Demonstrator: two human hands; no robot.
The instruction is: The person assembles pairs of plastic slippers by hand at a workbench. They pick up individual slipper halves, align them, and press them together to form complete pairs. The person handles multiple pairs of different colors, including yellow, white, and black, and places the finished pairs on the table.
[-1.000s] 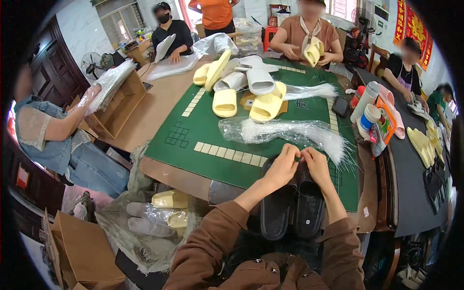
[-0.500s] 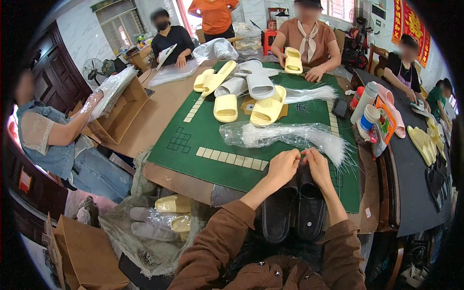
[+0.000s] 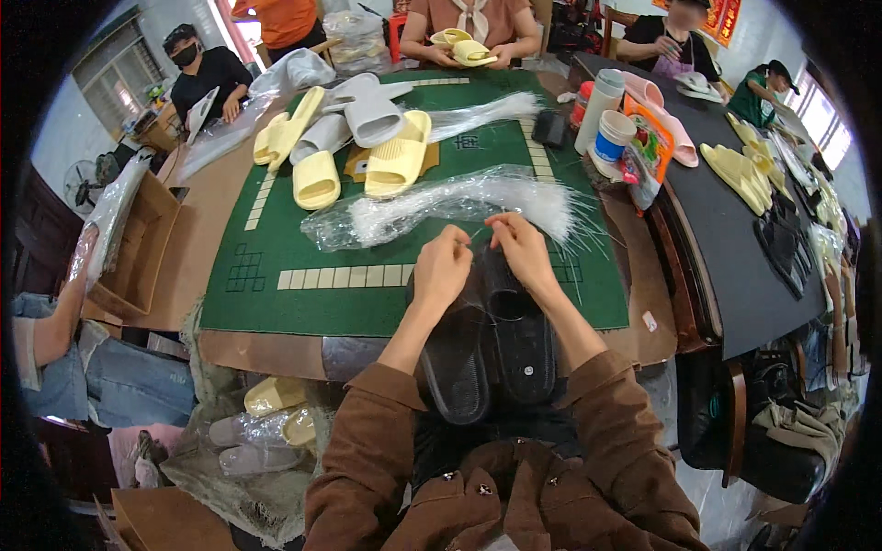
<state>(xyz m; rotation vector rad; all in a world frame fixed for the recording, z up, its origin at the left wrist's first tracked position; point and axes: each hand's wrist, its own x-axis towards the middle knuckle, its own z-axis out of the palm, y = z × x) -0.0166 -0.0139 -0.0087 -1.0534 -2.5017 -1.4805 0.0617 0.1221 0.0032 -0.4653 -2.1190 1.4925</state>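
Observation:
A pair of black slippers, the left one and the right one, lies side by side at the table's near edge, toes pointing away from me. Over their toe ends, my left hand and my right hand are close together with fingertips pinched. A thin plastic strand seems to run between them, though it shows only faintly. Just beyond my fingers lies a bundle of whitish strands, partly inside a clear plastic bag. The far parts of the black slippers are partly hidden by my hands.
Yellow slippers and grey slippers are piled on the green mat. Right of it stand a cup and a bottle. A sack with wrapped slippers sits low left. Several people work around the tables.
My view has shifted, so the table appears further left and higher. My hands have moved slightly apart, still pinching above the black slippers. The person opposite now holds two yellow slippers together.

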